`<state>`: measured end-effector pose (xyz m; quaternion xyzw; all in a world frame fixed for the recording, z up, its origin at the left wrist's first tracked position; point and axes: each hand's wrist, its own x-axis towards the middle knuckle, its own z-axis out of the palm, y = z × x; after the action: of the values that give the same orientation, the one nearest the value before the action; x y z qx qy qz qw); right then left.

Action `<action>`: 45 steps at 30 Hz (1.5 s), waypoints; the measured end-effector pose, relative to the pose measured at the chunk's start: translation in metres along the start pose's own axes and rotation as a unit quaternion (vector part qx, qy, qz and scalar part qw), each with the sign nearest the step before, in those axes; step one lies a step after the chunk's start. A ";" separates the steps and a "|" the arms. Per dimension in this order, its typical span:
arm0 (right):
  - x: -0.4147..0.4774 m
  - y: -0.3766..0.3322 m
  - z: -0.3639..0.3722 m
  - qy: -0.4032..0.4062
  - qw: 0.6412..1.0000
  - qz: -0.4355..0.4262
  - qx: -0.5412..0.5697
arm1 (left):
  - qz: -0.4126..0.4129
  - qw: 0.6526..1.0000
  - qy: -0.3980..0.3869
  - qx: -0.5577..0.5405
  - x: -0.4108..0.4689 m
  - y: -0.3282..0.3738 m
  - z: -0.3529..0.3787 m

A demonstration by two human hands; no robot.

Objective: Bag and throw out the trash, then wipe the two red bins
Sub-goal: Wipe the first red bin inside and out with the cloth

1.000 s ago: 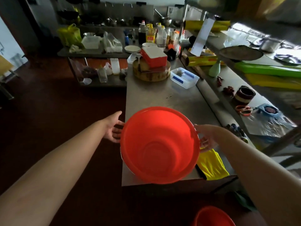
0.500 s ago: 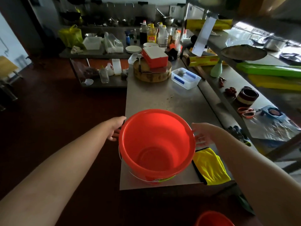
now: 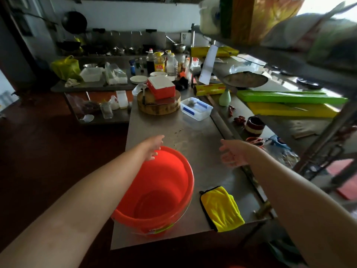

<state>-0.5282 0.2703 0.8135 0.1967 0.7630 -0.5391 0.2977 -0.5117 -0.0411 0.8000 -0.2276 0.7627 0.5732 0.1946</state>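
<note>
The bin is stood upright near the front edge of the table, and its inside is seen bare: no trash and no bag is shown in it, so the bagging and throwing out is judged done, for this bin at least. A cloth is laid just beside it on the right, untouched, so the wiping is judged not yet begun. A second bin is not clearly shown, and its state cannot be told. Further on, the left hand is held at the far left of the bin's rim, fingers loosely extended and nothing gripped; whether the rim is touched cannot be told. The right hand is held apart from the bin, above the table, fingers spread, nothing held. Beyond, a tub, a block and bottles are seen, none called for. Left to be done: the cloth picked up and both bins wiped
</note>
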 end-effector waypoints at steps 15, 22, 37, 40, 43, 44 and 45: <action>-0.027 0.065 -0.092 0.051 0.997 -0.017 0.050 | 0.014 0.983 -0.181 0.004 0.011 0.046 0.196; 0.020 0.127 -0.075 0.030 0.998 0.041 0.044 | -0.065 0.986 -0.146 0.035 0.030 -0.026 0.251; 0.156 0.271 -0.033 0.043 0.988 0.100 -0.110 | -0.201 0.967 -0.157 -0.025 0.092 -0.200 0.303; 0.170 0.283 -0.030 0.046 0.970 0.095 -0.218 | -0.213 0.964 -0.156 -0.025 0.098 -0.211 0.310; 0.180 0.292 -0.028 0.054 0.953 0.120 -0.272 | -0.221 0.962 -0.156 -0.030 0.105 -0.214 0.313; 0.183 0.295 -0.028 0.051 0.952 0.132 -0.272 | -0.225 0.961 -0.156 -0.033 0.106 -0.215 0.314; 0.185 0.298 -0.027 0.049 0.953 0.143 -0.263 | -0.229 0.960 -0.157 -0.034 0.107 -0.215 0.314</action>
<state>-0.4881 0.3933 0.4866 0.2445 0.8556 -0.2605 0.3747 -0.4657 0.1968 0.4873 -0.3097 0.6301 0.5678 0.4297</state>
